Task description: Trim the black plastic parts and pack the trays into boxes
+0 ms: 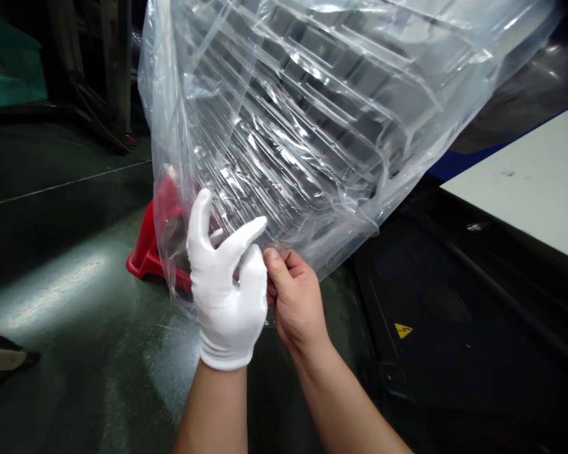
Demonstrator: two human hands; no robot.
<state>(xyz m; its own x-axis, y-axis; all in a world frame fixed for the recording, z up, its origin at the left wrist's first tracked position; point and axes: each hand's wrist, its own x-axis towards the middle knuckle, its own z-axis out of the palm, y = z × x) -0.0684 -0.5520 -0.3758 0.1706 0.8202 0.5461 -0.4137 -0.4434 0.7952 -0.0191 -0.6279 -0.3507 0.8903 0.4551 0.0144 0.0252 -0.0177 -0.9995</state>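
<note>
A large clear plastic bag (246,120) fills the upper middle of the head view, with stacked clear plastic trays (331,82) inside it. My left hand (227,290), in a white glove, is at the bag's lower edge with its fingers spread. Its thumb lies right beside my right hand (299,293), and whether it presses any film is unclear. Bare and closed, my right hand pinches the bag's lower edge between thumb and fingers. The pinched film itself is mostly hidden.
Behind the bag's lower left is a red plastic stool (144,246) on the dark, shiny floor (89,353). A black machine panel with a yellow warning sticker (404,330) stands at right, below a white surface (530,183). A green bin (12,66) is at far left.
</note>
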